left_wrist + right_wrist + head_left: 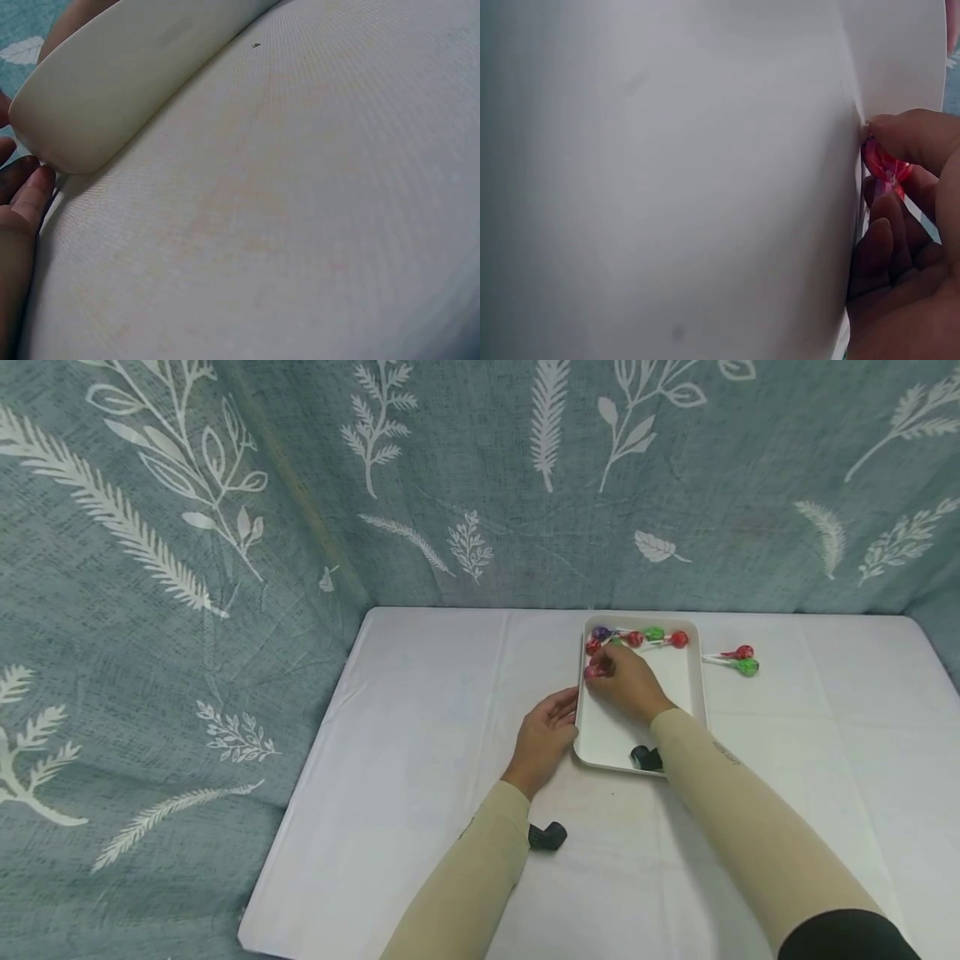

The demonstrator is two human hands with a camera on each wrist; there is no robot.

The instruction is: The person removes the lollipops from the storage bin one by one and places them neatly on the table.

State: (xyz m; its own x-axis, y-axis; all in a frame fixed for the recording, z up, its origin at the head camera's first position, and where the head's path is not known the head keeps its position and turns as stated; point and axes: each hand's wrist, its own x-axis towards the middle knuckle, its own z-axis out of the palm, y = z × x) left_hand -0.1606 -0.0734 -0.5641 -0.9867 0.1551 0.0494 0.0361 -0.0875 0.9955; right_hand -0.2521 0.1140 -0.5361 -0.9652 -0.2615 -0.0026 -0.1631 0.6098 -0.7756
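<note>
My right hand [628, 683] is inside the white tray [618, 735], at its left wall. Thumb and fingers pinch a lollipop with a pink-red wrapper [885, 163] low against the tray; its stick is mostly hidden. Along the tray's far end lie several wrapped lollipops, among them a purple one [601, 632], a green one [654, 633] and a red one [679, 639]. Outside the left wall, my left hand [542, 739] has its fingers extended against the tray's side. The left wrist view shows those fingertips [41, 178] by the tray's corner.
Right of the tray, a red lollipop [742, 652] and a green lollipop [747, 667] lie on the white tablecloth [420, 735]. Black wrist-camera pieces [547, 836] show by both forearms. A leaf-patterned blue-green curtain [480, 468] hangs behind and at the left.
</note>
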